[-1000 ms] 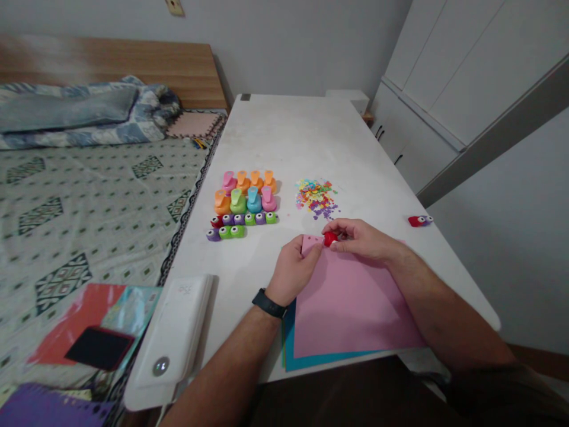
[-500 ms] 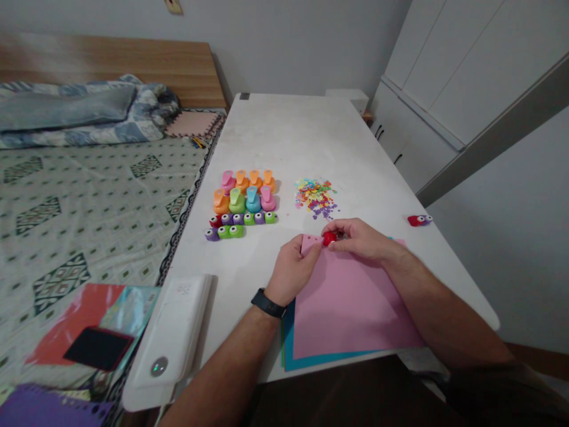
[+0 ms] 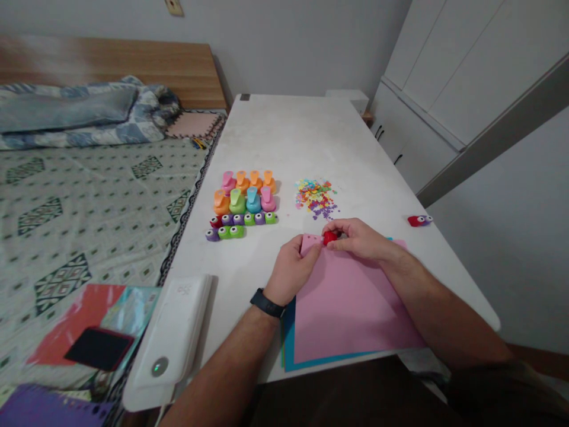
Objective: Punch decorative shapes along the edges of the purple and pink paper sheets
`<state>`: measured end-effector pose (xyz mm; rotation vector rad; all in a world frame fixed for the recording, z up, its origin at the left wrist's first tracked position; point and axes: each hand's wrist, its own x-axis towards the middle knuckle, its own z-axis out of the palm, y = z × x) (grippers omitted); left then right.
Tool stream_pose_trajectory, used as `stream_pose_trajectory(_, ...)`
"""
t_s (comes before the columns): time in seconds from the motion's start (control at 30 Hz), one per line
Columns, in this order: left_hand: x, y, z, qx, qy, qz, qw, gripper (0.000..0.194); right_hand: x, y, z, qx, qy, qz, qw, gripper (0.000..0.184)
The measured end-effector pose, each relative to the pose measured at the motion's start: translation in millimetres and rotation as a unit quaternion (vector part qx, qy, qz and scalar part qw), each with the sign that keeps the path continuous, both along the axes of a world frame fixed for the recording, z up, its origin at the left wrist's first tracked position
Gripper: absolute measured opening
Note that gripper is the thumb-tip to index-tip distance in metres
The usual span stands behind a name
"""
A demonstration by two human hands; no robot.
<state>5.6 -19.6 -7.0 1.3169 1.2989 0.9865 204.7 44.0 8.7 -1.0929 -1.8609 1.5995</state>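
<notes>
A pink sheet of paper (image 3: 351,308) lies over blue paper (image 3: 288,341) at the table's near edge. My left hand (image 3: 296,264) pinches the pink sheet near its top left corner, where a few small punched holes show. In my right hand (image 3: 358,238) is a small red craft punch (image 3: 329,238), held between thumb and fingers at the sheet's top edge. The punch's far side is hidden by my fingers. Just beyond the hands lies a pile of multicoloured paper cutouts (image 3: 315,196).
Larger craft punches (image 3: 237,201) stand in rows at left, with small ones (image 3: 249,219) before them. Two more small punches (image 3: 419,220) lie at right. A white device (image 3: 171,338) sits on the table's left edge. Beside the table, a bed (image 3: 102,219) holds a dark phone (image 3: 98,348).
Both hands stay nearly in place, still holding the pink paper and the red punch. The lower edge of the pink sheet has shifted very slightly.
</notes>
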Motion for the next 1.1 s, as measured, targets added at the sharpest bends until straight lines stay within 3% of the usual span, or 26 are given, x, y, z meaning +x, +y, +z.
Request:
stream_pose_trajectory(0.4,-2.0,-1.5,-1.3,-0.059,-0.007,-0.031,0.998,0.044,-0.3,-1.8,-1.8,0.016,-0.01,0.008,1.0,0.02)
stream_pose_trajectory(1.1,-3.5,-0.5,-5.3,-0.004,0.082,-0.019,0.996,0.049,-4.8,-3.3,-5.6,0.021,-0.038,0.003,0.999,0.019)
